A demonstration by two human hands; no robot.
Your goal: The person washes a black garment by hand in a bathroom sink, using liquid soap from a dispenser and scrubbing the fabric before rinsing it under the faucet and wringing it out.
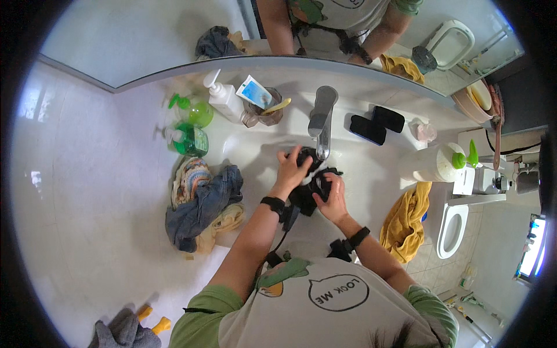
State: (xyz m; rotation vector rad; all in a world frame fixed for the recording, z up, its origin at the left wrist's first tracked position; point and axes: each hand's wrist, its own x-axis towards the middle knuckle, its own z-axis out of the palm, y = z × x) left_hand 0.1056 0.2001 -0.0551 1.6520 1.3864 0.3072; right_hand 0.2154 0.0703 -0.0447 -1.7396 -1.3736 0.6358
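Note:
A dark, wet-looking bunched cloth [302,198] lies in the white washbasin [365,178], below the spout of the chrome faucet [324,119]. My left hand [292,174] grips its upper left part, fingers curved over a dark bulge close to the spout. On the lower right part, my right hand [334,202] holds the cloth between thumb and fingers. A white streak, water or foam, shows between the hands. Black bands circle both wrists. What lies under the palms is hidden.
Left of the basin are a heap of clothes [204,209], a green soap bottle [193,141] and a white pump bottle [226,102]. A cup [272,111] holds a toothpaste tube. Right are two black phone-like slabs [367,129], a large pump bottle [435,163] and a yellow towel [404,226].

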